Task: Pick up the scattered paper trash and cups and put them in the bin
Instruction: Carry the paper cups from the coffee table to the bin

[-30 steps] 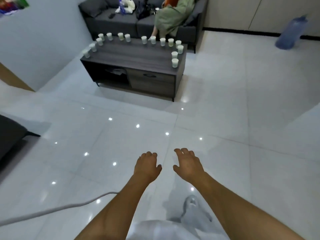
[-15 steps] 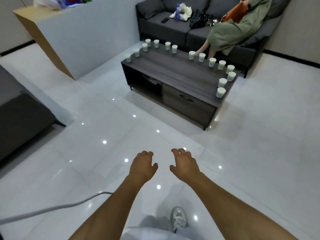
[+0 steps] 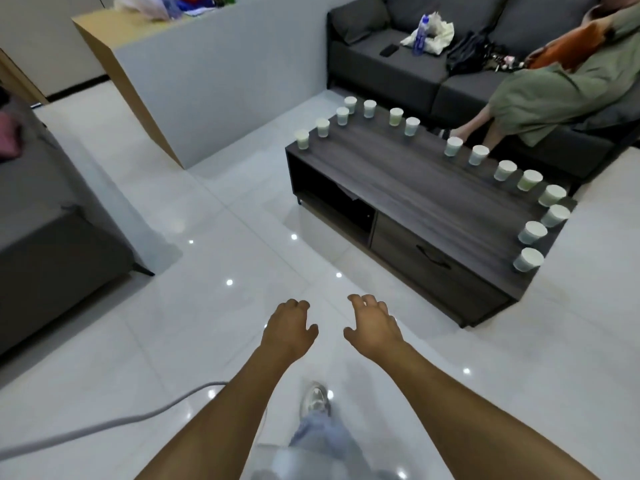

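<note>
Several white paper cups (image 3: 453, 146) stand in a row along the back and right edges of a dark wooden coffee table (image 3: 415, 188) at the right. One cup (image 3: 527, 259) stands at the table's near right corner. My left hand (image 3: 289, 328) and my right hand (image 3: 374, 325) hang side by side over the white tiled floor, well short of the table. Both hold nothing, their fingers loosely curled. No bin is in view.
A dark grey sofa (image 3: 408, 64) stands behind the table, with a seated person in a green garment (image 3: 554, 98), a bag, a phone and a bottle on it. A grey-and-wood partition (image 3: 194, 88) rises at the back left. A grey seat (image 3: 52, 233) stands at the left. A white cable (image 3: 104, 424) crosses the floor.
The view has swung left and come closer, so the coffee table now sits to the right and looks larger. My hands stay together in front of me, holding nothing.
</note>
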A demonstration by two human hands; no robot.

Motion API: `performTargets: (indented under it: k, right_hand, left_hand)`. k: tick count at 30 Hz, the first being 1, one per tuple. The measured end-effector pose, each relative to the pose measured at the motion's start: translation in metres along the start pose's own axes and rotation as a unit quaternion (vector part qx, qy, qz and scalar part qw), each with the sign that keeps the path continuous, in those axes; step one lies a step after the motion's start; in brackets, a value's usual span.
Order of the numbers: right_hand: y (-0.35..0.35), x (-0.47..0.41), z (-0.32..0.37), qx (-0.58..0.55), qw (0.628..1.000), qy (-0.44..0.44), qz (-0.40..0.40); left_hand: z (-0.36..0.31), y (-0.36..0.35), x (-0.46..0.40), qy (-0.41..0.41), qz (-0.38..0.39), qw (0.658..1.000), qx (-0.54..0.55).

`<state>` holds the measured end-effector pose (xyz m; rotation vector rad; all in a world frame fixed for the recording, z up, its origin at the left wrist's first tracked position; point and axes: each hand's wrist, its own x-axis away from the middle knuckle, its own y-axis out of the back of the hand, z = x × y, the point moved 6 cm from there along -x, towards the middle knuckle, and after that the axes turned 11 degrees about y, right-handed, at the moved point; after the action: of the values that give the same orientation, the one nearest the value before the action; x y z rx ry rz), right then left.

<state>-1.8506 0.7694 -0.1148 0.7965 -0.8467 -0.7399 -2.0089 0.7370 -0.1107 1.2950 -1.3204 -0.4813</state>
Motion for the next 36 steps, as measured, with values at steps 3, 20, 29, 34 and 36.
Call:
performTargets:
  k: [3, 20, 29, 34, 36]
  right_hand:
    - [0.023, -0.063, 0.011, -0.006, 1.000, -0.006, 0.001]
    - [0.175, -0.385, -0.034, 0.004, 1.000, 0.005, 0.012]
    - [0.253, -0.536, -0.054, 0.006, 0.999, 0.007, 0.044]
    - [0.271, -0.626, -0.059, -0.006, 0.998, -0.016, 0.054]
    - [0.278, -0.662, -0.057, -0.011, 0.998, -0.026, 0.057]
  left_hand:
    - [0.005, 0.038, -0.064, -0.002, -0.002, 1.000, -0.015]
    - [-0.064, 0.166, -0.388, 0.031, -0.008, 0.999, 0.012]
    - [-0.088, 0.226, -0.533, 0.057, 0.008, 0.998, 0.034]
    - [-0.089, 0.253, -0.624, 0.059, 0.024, 0.998, 0.030]
    - [-0.088, 0.267, -0.661, 0.055, 0.025, 0.998, 0.026]
